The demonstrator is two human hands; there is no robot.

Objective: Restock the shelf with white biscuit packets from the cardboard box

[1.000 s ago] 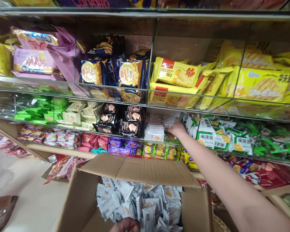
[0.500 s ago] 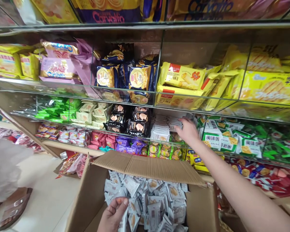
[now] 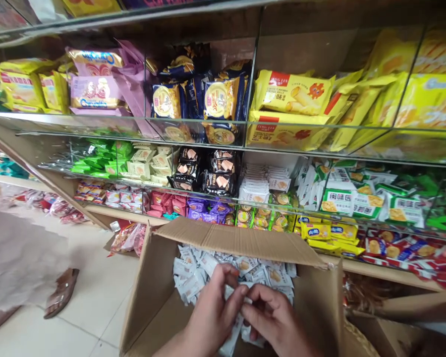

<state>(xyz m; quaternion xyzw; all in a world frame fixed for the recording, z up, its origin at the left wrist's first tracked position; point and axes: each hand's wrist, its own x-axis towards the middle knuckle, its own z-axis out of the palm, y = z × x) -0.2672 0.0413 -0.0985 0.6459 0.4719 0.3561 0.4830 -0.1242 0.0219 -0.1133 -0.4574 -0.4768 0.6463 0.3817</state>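
Both hands are over an open cardboard box (image 3: 152, 282) filled with small white packets (image 3: 191, 285). My left hand (image 3: 217, 307) pinches a white packet, its thumb and fingers pressed together. Close against it on the right, my right hand (image 3: 269, 315) has curled fingers at the same white packet, which they mostly hide. Behind the box, on the glass-fronted shelf, stand upright rows of white packets (image 3: 254, 188), between black packets (image 3: 220, 178) and green-and-white packets (image 3: 334, 201).
Yellow wafer packs (image 3: 292, 94) fill the shelf above. Yellow packets (image 3: 314, 231) and purple packets (image 3: 202, 212) lie in the lower row. The box's raised flap (image 3: 238, 243) leans near the shelf edge. At the left, a person's sandalled foot (image 3: 61, 293) is on the tiled floor.
My right hand has come down from the white packets on the shelf to meet my left hand over the box. My left hand has moved right and slightly up. The view has shifted.
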